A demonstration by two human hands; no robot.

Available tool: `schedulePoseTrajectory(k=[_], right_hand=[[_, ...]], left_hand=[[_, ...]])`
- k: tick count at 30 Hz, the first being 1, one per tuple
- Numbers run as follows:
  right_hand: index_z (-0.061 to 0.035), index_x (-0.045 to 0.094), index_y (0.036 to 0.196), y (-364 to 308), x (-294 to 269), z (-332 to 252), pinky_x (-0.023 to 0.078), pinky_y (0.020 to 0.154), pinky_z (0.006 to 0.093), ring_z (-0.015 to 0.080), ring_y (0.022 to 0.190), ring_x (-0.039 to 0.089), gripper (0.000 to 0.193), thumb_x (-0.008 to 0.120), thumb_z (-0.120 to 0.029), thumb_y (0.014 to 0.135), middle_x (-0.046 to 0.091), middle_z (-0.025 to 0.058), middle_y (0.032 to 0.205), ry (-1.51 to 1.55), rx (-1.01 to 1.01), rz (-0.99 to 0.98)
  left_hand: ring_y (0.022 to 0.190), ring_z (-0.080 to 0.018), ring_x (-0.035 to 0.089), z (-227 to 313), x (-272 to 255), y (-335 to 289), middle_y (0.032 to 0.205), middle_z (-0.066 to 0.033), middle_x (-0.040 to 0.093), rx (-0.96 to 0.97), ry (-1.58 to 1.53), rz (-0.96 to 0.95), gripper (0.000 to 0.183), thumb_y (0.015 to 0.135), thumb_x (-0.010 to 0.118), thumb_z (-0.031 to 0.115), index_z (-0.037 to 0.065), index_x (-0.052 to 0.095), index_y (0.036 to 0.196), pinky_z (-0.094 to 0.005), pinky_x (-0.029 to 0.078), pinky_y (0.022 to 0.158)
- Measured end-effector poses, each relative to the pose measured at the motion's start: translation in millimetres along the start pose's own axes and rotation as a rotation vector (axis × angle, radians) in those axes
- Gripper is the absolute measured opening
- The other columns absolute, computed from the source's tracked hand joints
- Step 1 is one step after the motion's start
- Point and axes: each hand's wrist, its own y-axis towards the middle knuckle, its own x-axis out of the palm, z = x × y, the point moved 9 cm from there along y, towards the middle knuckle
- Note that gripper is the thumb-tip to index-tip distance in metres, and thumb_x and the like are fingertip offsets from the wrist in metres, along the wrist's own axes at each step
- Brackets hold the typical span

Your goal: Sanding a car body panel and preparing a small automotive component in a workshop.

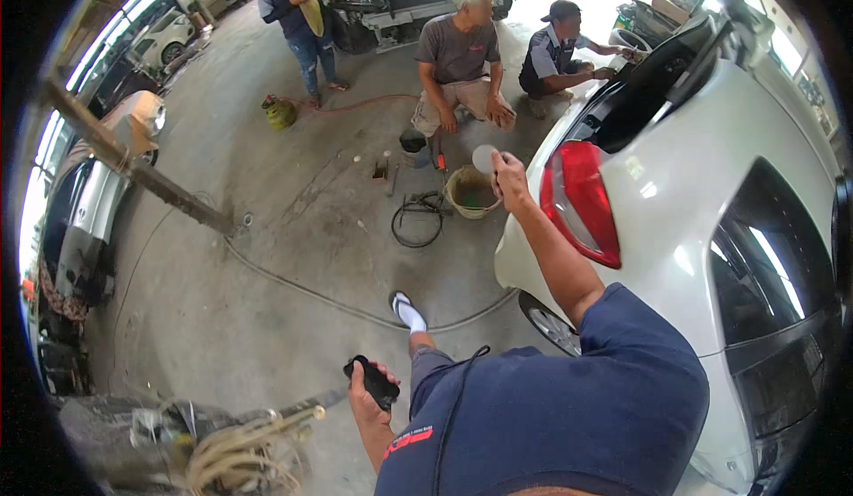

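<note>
Reaching forward beside the white car (657,203), my right hand (510,183) is closed with a round pale disc (483,158) between its fingers. The disc stands just left of the car's red tail light (582,201), apart from it. Low in the view, my left hand (366,404) wraps round a dark, palm-sized object (380,385); its exact kind is not clear. Below the right hand, a pale bucket (471,213) sits on the floor, with dark contents and some green in it.
A coiled black hose (418,240) lies by the bucket. A long cable (302,293) crosses the floor. One person (462,69) squats ahead, another (560,60) works at the car's open rear, and a third (302,25) stands farther back. A green gas cylinder (280,114) and dark bucket (414,145) stand beyond.
</note>
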Motion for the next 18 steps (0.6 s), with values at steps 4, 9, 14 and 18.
schedulePoseTrajectory(k=[4, 9, 14, 18], right_hand=[[-0.0065, 0.055, 0.091, 105, 42, 23, 0.043, 0.043, 0.0274, 0.0133, 0.049, 0.055, 0.017, 0.046, -0.02, 0.097, 0.064, 0.008, 0.072, 0.076, -0.02, 0.005], [-0.004, 0.06, 0.096, 196, 62, 61, 0.045, 0.048, 0.0269, 0.0129, 0.056, 0.059, 0.012, 0.056, -0.015, 0.093, 0.069, 0.0105, 0.08, 0.101, 0.22, 0.221], [-0.0046, 0.063, 0.092, 281, 65, 99, 0.043, 0.048, 0.0244, 0.0111, 0.056, 0.059, 0.011, 0.064, -0.015, 0.088, 0.068, 0.0053, 0.076, 0.249, 0.195, 0.337], [-0.0064, 0.064, 0.089, 348, 59, 128, 0.041, 0.045, 0.0264, 0.0115, 0.054, 0.057, 0.011, 0.068, -0.015, 0.085, 0.066, 0.0041, 0.073, 0.336, 0.265, 0.421]], left_hand=[[0.064, -0.0195, 0.056, 64, 24, 141, 0.075, -0.0052, 0.056, -0.094, 0.068, 0.049, 0.033, 0.091, 0.057, 0.043, 0.01, 0.054, 0.092, -0.0358, 0.048, 0.06], [0.064, -0.0188, 0.056, 182, 103, 314, 0.076, -0.005, 0.056, -0.033, 0.109, -0.058, 0.031, 0.093, 0.056, 0.039, 0.008, 0.055, 0.092, -0.0344, 0.048, 0.061], [0.066, -0.018, 0.056, 280, 187, 413, 0.078, -0.0052, 0.057, 0.053, 0.227, -0.25, 0.028, 0.094, 0.057, 0.035, 0.007, 0.055, 0.094, -0.0335, 0.048, 0.062], [0.065, -0.017, 0.055, 304, 188, 462, 0.078, -0.0029, 0.057, 0.079, 0.245, -0.162, 0.028, 0.093, 0.056, 0.039, 0.011, 0.055, 0.094, -0.0329, 0.048, 0.062]])
